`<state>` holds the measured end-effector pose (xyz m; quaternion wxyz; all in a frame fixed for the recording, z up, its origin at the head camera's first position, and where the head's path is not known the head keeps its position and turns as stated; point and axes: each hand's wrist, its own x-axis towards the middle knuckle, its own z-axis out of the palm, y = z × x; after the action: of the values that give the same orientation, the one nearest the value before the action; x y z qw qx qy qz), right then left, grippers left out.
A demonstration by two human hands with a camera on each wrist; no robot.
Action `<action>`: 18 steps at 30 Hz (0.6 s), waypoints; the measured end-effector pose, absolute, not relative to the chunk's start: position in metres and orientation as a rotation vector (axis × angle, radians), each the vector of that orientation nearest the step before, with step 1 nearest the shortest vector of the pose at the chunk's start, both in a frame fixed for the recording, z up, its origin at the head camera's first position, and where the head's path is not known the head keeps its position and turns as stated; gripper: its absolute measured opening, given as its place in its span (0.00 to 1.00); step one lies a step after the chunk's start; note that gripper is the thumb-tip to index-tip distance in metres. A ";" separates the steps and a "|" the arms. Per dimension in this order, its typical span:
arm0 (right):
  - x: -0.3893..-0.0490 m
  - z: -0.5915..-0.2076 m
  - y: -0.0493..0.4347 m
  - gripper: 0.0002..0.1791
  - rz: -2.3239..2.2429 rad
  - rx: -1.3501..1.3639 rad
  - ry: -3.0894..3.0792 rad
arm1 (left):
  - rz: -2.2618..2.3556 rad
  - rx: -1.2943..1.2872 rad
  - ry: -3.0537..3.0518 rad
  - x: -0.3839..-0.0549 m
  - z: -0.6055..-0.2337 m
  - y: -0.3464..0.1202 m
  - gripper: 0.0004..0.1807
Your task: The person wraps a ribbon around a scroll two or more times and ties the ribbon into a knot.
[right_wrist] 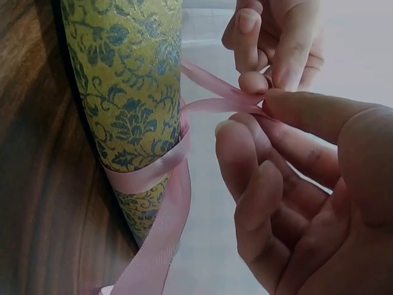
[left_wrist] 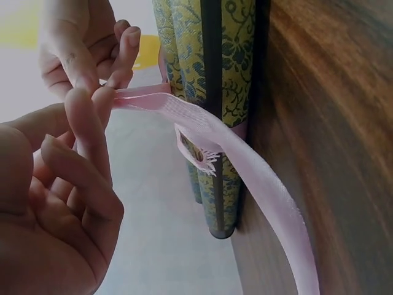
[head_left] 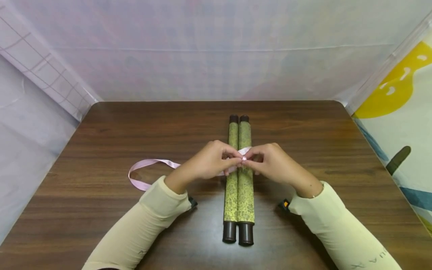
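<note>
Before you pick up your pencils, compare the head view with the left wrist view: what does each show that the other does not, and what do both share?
Only the head view shows the pale yellow sleeves and the dark near end caps of the brocade-covered rolls.

Only the left wrist view shows the frayed end of the pink ribbon.

Both show the left hand and right hand pinching ribbon, the rolls and the wooden tabletop.
</note>
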<state>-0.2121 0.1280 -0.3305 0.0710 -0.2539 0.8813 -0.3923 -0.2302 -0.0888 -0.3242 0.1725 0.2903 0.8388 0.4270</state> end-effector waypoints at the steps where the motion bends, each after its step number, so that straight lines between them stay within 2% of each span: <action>1: -0.212 -0.331 0.128 0.04 -1.175 -0.762 2.656 | 1.210 0.828 2.396 -0.230 -0.324 -0.088 0.07; 18: -0.209 -0.328 0.126 0.06 -1.157 -0.839 2.711 | 1.326 0.725 2.412 -0.227 -0.324 -0.085 0.02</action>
<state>-0.2089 0.1258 -0.3275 0.0385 -0.2735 0.8840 -0.3772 -0.2275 -0.0849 -0.3244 0.1471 0.2518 0.8383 0.4607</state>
